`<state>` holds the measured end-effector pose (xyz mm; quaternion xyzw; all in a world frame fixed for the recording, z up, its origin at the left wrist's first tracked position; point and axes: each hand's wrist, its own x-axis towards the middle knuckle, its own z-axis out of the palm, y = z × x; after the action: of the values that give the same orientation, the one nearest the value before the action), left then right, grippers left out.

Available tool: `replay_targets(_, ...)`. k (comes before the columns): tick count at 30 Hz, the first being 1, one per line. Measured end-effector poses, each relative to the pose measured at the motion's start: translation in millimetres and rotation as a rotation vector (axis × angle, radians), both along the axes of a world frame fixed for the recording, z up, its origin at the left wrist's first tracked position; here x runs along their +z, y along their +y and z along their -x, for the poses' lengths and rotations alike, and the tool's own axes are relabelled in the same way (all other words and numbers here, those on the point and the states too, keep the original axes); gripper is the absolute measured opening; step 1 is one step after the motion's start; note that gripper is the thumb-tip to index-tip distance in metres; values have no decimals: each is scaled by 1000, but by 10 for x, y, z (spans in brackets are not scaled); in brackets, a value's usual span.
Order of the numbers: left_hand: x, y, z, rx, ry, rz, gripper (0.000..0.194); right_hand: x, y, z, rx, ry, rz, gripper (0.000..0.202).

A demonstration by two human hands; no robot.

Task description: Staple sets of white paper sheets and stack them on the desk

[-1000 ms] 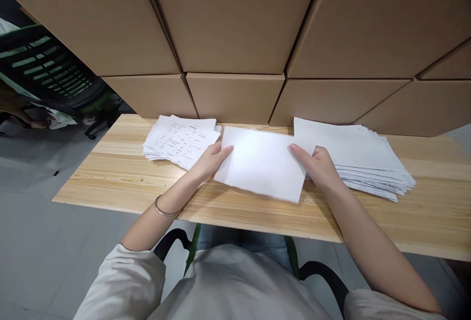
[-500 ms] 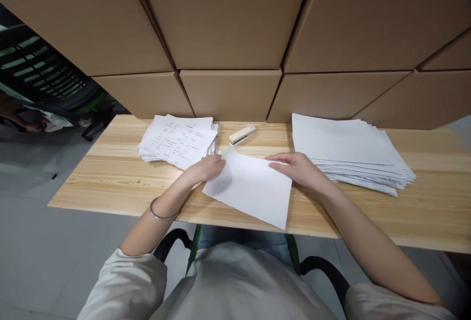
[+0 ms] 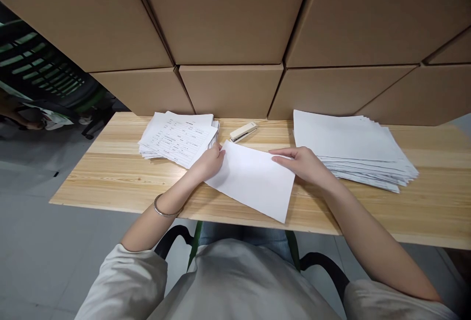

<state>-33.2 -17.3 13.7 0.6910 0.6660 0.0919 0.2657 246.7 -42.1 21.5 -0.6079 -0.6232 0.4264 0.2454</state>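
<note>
White paper [image 3: 255,177], its upper face blank, is held above the front part of the wooden table. My left hand [image 3: 210,162] is closed on its left edge, thumb on top. On the upper right edge, my right hand [image 3: 300,162] pinches the same paper between thumb and fingers. Whether it is one sheet or more, I cannot tell. A cream stapler [image 3: 243,132] lies just beyond the paper. Printed sheets [image 3: 176,136] are piled at the left, and a larger pile of blank-faced sheets [image 3: 342,138] lies to the right.
Large cardboard boxes [image 3: 230,92] stand stacked along the back of the wooden table [image 3: 110,177]. A dark chair [image 3: 47,69] is beyond the table at the upper left. Part of a person's hand [image 3: 33,125] shows near it.
The paper's top edge looks straighter and the sheet flatter between my hands. Both hands have shifted slightly, still on the paper.
</note>
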Motion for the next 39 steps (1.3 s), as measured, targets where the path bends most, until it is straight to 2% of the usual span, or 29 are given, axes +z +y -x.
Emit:
replay_targets(5, -5, 9, -22, 31, 6, -3, 30, -9, 9, -35, -12, -15, -3, 36)
replay_targets(12, 11, -88, -125, -18, 91, -81, 53, 20, -5, -24, -40, -121, -44, 31)
replay_targets(14, 14, -93, -143, -37, 128, -75, 53, 28, -36, 20, -56, -277, -185, 31)
replay_targets(17, 36, -88, -167, -51, 158, -55, 52, 53, -38, 160, -28, -543, -523, 36)
replay_targets(19, 50, -82, -178, -61, 169, -42, 51, 78, 23, 299, 110, -606, -698, 42)
replay_targets(21, 52, -77, -182, -76, 172, -48, 51, 89, 130, 457, 292, -593, -774, 51)
replay_targets(24, 26, -71, -181, -95, 180, -68, 50, 48, 304, 668, 481, -561, -755, 60)
replay_targets(26, 1, -68, -181, -99, 189, -74, 49, -10, 379, 760, 542, -541, -708, 59)
replay_targets(30, -34, -62, -183, -112, 216, -87, 48, -110, 418, 822, 537, -493, -658, 56)
replay_targets(39, -63, -63, -169, -138, 235, -106, 50, -176, 453, 953, 486, -479, -632, 52)
